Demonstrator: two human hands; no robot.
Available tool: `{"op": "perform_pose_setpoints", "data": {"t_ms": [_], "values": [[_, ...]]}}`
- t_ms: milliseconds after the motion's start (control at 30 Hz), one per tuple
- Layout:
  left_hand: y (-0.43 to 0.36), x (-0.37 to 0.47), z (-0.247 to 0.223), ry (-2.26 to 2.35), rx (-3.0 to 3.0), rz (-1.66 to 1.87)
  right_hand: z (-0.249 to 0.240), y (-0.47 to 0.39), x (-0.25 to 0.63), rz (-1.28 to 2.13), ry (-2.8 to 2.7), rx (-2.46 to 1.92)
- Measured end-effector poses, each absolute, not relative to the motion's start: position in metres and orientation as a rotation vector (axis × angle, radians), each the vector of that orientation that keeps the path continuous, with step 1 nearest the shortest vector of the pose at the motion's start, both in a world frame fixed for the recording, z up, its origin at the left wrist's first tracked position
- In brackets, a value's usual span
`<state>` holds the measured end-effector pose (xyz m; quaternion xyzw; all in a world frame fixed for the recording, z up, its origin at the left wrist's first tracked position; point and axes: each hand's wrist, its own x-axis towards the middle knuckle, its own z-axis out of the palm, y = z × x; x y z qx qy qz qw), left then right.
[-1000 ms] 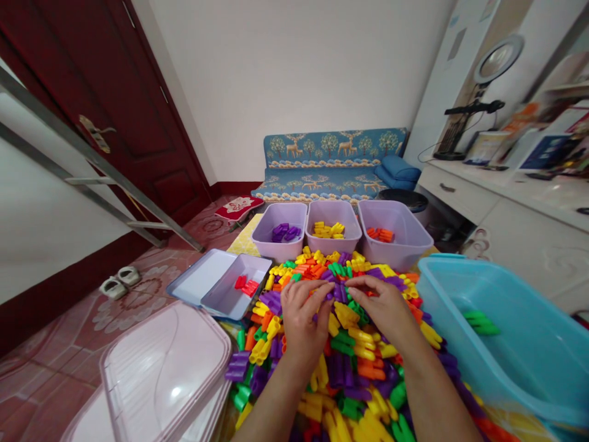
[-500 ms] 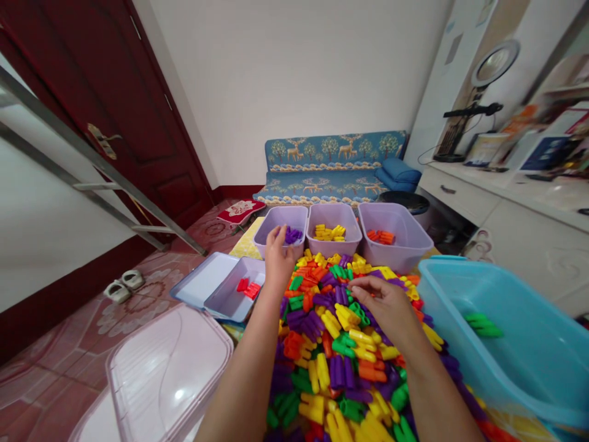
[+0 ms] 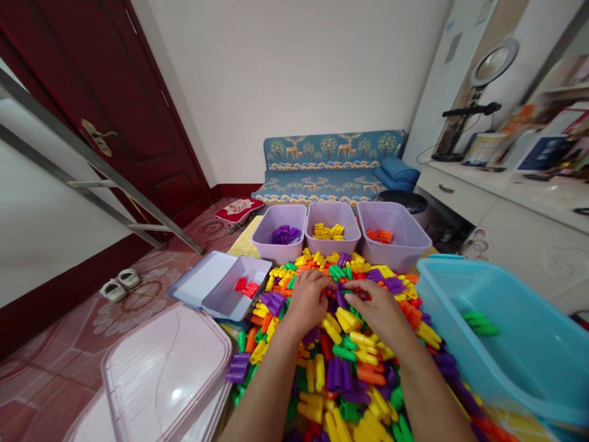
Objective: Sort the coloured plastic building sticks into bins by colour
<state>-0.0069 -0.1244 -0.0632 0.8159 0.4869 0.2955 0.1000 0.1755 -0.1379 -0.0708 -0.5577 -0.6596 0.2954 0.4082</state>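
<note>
A pile of plastic building pieces [image 3: 334, 331], shaped like joined tubes in purple, yellow, green, orange and red, covers the table before me. My left hand [image 3: 309, 302] is over the middle of the pile, fingers bent and thumb apart, with no piece visible in it. Close beside it, my right hand [image 3: 378, 305] hovers with thumb and fingers apart around a small gap. A purple piece [image 3: 341, 299] lies between the two hands. Along the back stand lilac bins holding purple pieces [image 3: 286, 234], yellow pieces [image 3: 327, 231] and orange pieces [image 3: 380, 236].
At left, an open case [image 3: 230, 301] holds a few red pieces [image 3: 250, 289]; pale lids [image 3: 168, 368] lie nearer me. A large blue tub [image 3: 519, 350] at right holds green pieces [image 3: 481, 323]. Beyond are a sofa [image 3: 322, 178], a ladder [image 3: 92, 166] and a white cabinet [image 3: 519, 233].
My left hand has moved from the purple-piece bin back and right, down to the pile beside my right hand. The right hand has barely shifted.
</note>
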Motion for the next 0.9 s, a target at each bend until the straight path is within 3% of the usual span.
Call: {"op": "perform_pose_setpoints", "data": {"t_ms": [300, 600, 900], "values": [[-0.13, -0.01, -0.064, 1.337, 2.373, 0.852, -0.073, -0.139, 0.173, 0.71, -1.774, -1.472], [-0.127, -0.004, -0.079, 1.159, 1.832, 1.253, -0.069, -0.142, 0.169, 0.786, -1.746, -1.434], [-0.134, 0.001, -0.069, 0.966, 1.618, 1.262, -0.063, -0.143, 0.167, 0.778, -1.677, -1.395]]}}
